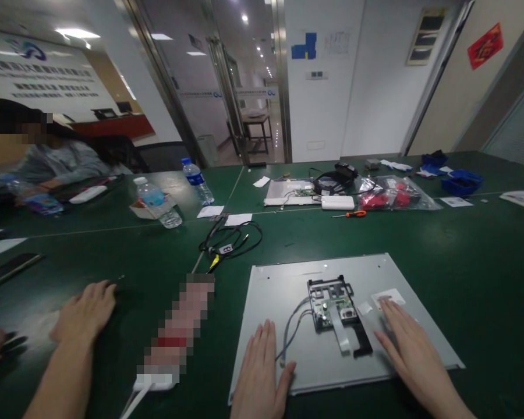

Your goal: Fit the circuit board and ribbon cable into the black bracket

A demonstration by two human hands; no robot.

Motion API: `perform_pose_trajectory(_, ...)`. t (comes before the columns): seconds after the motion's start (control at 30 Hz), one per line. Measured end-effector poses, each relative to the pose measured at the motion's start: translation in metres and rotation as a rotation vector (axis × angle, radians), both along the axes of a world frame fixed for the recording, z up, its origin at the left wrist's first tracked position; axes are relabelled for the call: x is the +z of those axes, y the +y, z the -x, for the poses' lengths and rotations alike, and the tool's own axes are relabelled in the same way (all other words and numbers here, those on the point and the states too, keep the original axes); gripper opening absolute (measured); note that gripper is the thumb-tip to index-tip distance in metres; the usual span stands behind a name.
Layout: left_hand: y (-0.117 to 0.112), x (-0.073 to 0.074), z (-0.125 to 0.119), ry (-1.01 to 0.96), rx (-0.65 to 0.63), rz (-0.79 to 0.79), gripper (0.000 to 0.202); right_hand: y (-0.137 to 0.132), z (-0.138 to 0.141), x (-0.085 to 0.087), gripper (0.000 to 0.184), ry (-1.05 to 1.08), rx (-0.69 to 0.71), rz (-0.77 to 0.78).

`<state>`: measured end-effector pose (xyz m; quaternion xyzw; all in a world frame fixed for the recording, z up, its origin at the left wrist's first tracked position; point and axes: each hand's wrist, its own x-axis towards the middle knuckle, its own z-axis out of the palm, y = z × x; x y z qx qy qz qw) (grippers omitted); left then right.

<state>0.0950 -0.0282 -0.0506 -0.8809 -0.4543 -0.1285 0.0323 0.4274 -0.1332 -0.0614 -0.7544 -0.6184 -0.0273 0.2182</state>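
Note:
A flat grey metal panel (288, 285), seemingly the back of a screen, lies on the green table. Flat on its left part, with fingers stretched out, rests my left hand (262, 369). My right hand (404, 343) is spread over the right part, its fingertips at a white label (388, 298). Between my hands sits a black plastic bracket (362, 337) with a green circuit board (332, 313) and a white ribbon cable (339, 329). Thin grey wires (293, 326) run from the board down towards my left hand. Neither hand grips anything.
Another person's hand (87, 305) rests on the table at left. Beyond the panel lie a coiled black cable (231, 238), an orange screwdriver (353, 214), a second panel (288, 192) and a plastic bag with red items (393, 195). Water bottles (157, 201) stand further left.

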Motion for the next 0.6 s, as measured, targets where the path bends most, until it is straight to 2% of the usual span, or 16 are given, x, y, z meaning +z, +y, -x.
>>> perform_pose_trajectory(0.1,0.0,0.001,0.006,0.015,-0.013,-0.027,0.08,-0.007,-0.015,-0.017,0.068,-0.018,-0.022,0.052)
perform_pose_trajectory(0.2,0.0,0.002,0.017,0.04,-0.011,-0.05,0.079,-0.011,-0.014,-0.025,0.069,-0.031,0.003,0.096)
perform_pose_trajectory(0.6,-0.002,0.008,0.052,0.059,0.024,-0.066,0.073,-0.015,0.016,-0.022,0.067,-0.078,0.07,0.1)
